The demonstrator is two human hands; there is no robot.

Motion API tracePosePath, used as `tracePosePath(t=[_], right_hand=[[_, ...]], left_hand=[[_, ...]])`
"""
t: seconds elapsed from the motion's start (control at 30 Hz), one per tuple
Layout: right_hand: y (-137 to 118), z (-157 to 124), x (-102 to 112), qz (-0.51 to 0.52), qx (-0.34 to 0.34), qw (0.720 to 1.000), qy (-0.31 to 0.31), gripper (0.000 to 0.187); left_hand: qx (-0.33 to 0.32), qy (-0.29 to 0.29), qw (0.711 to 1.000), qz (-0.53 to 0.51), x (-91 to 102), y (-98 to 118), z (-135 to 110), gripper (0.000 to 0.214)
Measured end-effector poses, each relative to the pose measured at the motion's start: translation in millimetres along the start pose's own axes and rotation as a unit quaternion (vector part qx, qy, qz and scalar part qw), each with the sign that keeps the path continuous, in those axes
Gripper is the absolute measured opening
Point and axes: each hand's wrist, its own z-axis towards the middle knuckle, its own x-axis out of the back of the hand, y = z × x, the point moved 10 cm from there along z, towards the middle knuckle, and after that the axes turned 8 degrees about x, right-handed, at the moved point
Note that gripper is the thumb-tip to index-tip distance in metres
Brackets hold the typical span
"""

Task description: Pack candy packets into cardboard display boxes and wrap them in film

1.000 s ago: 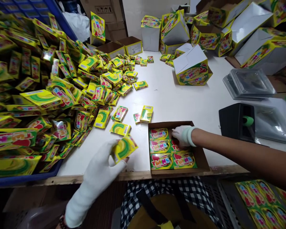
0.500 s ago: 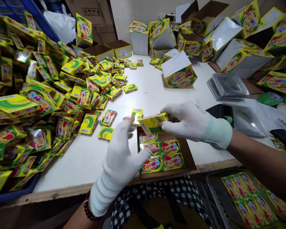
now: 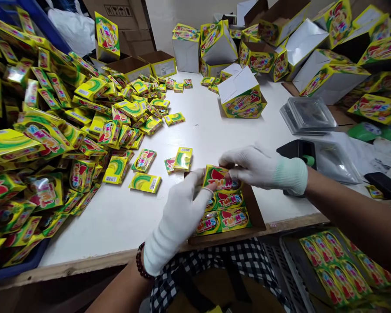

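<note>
Between my two white-gloved hands is a small yellow and green candy box (image 3: 220,174) marked with melon pictures, its printed face turned up. My left hand (image 3: 182,206) grips its left side, with bare fingertips showing on it. The fingers of my right hand (image 3: 259,166) close on its right end. Directly beneath lies an open brown carton (image 3: 256,206) at the table's front edge. Several Twins boxes (image 3: 235,218) lie flat inside in rows; my left hand hides some of them. Just left of the carton, a yellow box (image 3: 183,158) lies partly over another.
A large heap of candy boxes (image 3: 55,134) spills from a blue crate (image 3: 29,256) on the left. Display cartons (image 3: 244,102) stand along the back and right. Clear plastic trays (image 3: 309,114) and a black tape dispenser (image 3: 295,152) are at right. Below sits a grey crate (image 3: 288,261) of packs.
The candy box has tipped from its plain yellow side to its printed face and come lower over the carton. My left hand has moved right and taken hold of it too.
</note>
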Motion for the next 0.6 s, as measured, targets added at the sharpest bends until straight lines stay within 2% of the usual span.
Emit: tracePosePath(t=[0.03, 0.1, 0.2, 0.27, 0.33, 0.47, 0.6], right_hand=[[10.7, -0.1, -9.4, -0.015, -0.022, 0.999, -0.036, 0.022], [27.7, 1.7, -24.2, -0.054, -0.054, 0.994, -0.076, 0.024], [33.8, 8.9, -48.0, -0.119, -0.059, 0.984, -0.121, 0.026], [28.5, 13.3, -63.7, -0.164, -0.055, 0.973, -0.155, 0.028], [23.6, 15.7, -76.5, -0.185, -0.066, 0.963, -0.186, 0.030], [23.7, 19.1, -90.3, -0.186, -0.108, 0.956, -0.201, 0.033], [28.9, 18.5, -102.9, -0.198, -0.119, 0.953, -0.198, 0.034]], left_hand=[[0.011, -0.020, 0.994, 0.105, -11.4, -4.6, -2.7, 0.025], [0.017, -0.071, 0.955, 0.287, -37.6, -14.6, -9.2, 0.030], [-0.041, -0.123, 0.887, 0.443, -73.7, -19.2, -18.2, 0.036], [-0.054, -0.146, 0.860, 0.487, -87.6, -25.3, -21.1, 0.048], [-0.036, -0.166, 0.848, 0.502, -92.3, -34.2, -22.0, 0.055], [-0.023, -0.178, 0.840, 0.512, -92.5, -41.3, -23.5, 0.058], [-0.017, -0.179, 0.843, 0.507, -93.1, -43.7, -24.1, 0.058]])
